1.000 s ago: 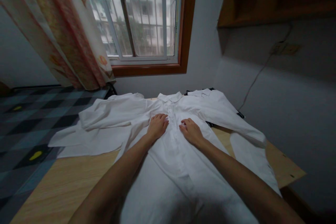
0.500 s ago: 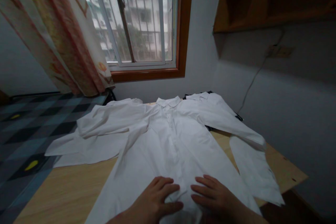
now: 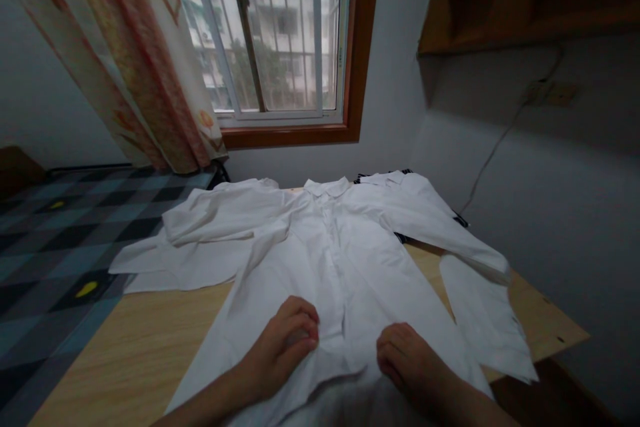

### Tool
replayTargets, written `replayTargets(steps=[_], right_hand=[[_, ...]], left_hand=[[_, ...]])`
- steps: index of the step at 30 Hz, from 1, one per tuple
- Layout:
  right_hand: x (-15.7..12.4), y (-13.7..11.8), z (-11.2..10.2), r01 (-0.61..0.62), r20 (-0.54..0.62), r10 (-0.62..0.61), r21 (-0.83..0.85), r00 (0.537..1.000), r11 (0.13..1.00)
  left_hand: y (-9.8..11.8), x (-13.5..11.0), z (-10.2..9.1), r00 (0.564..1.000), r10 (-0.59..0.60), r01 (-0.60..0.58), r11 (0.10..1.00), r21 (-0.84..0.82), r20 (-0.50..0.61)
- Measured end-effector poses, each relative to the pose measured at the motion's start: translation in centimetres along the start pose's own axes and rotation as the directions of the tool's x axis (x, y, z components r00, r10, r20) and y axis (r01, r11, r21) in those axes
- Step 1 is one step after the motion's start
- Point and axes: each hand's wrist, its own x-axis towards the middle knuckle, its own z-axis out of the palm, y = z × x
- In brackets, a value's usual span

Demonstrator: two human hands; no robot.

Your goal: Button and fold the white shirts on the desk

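A white button-front shirt (image 3: 345, 267) lies spread on a wooden table, its collar at the far end and its sleeves out to both sides. Over the lower left front, my left hand (image 3: 283, 347) is closed, with curled fingers and thumb pinching the cloth. My right hand (image 3: 407, 363) is closed on the lower right front, its fingertips bent under. Between the hands, the front hem hangs in a curved edge above a darker layer of cloth. The exact pinch of the fingertips is partly hidden.
The wooden table (image 3: 135, 340) has its right corner near the wall. More white cloth (image 3: 487, 313) lies by the right sleeve, and black striped cloth (image 3: 401, 237) shows beneath. A checked bed cover (image 3: 65, 240) is at left. Curtain (image 3: 145, 73), window and wall shelf (image 3: 480, 20) stand beyond.
Both hands, spread flat on the shirt before, have curled their fingers and moved apart. My left hand is farther forward and left. The lower hem now shows between them. The view has shifted slightly.
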Motion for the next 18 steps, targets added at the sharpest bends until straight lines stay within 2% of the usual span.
replayTargets(steps=[2, 4, 7, 10, 12, 15, 17, 18], right_hand=[[0.1, -0.1, -0.6, -0.006, 0.056, 0.003, 0.054, 0.998, 0.999], [0.3, -0.3, -1.5, 0.013, 0.124, -0.025, 0.096, 0.992, 0.995], [0.7, -0.8, -2.3, 0.035, 0.165, -0.050, 0.091, 0.985, 0.995], [0.5, -1.2, -1.4, 0.072, 0.144, -0.081, 0.064, 0.986, 0.995], [0.1, -1.3, 0.0, 0.121, 0.132, -0.123, 0.021, 0.984, 0.992], [-0.3, -1.3, 1.5, 0.149, 0.194, -0.134, -0.060, 0.972, 0.987], [0.0, -1.4, 0.9, 0.091, 0.240, -0.081, -0.029, 0.967, 0.995], [0.3, -1.5, 0.0, 0.022, 0.254, -0.031, 0.038, 0.967, 0.999]], left_hand=[[1.2, 0.2, -1.5, 0.996, -0.005, 0.015, 0.993, -0.118, 0.084], [2.5, 0.4, -2.6, 0.972, 0.004, 0.036, 0.986, -0.163, 0.234], [3.8, 0.6, -2.7, 0.922, -0.016, 0.036, 0.998, -0.044, 0.387], [3.4, 1.0, -2.0, 0.880, -0.024, -0.009, 0.998, 0.067, 0.474], [2.4, 1.7, -1.9, 0.877, -0.007, -0.035, 0.996, 0.079, 0.481], [0.2, 3.5, -2.4, 0.941, -0.012, -0.061, 0.977, 0.203, 0.339], [-1.5, 4.8, -2.6, 0.963, -0.065, -0.043, 0.922, 0.385, 0.262], [-2.3, 5.3, -2.6, 0.962, -0.108, -0.026, 0.878, 0.478, 0.250]])
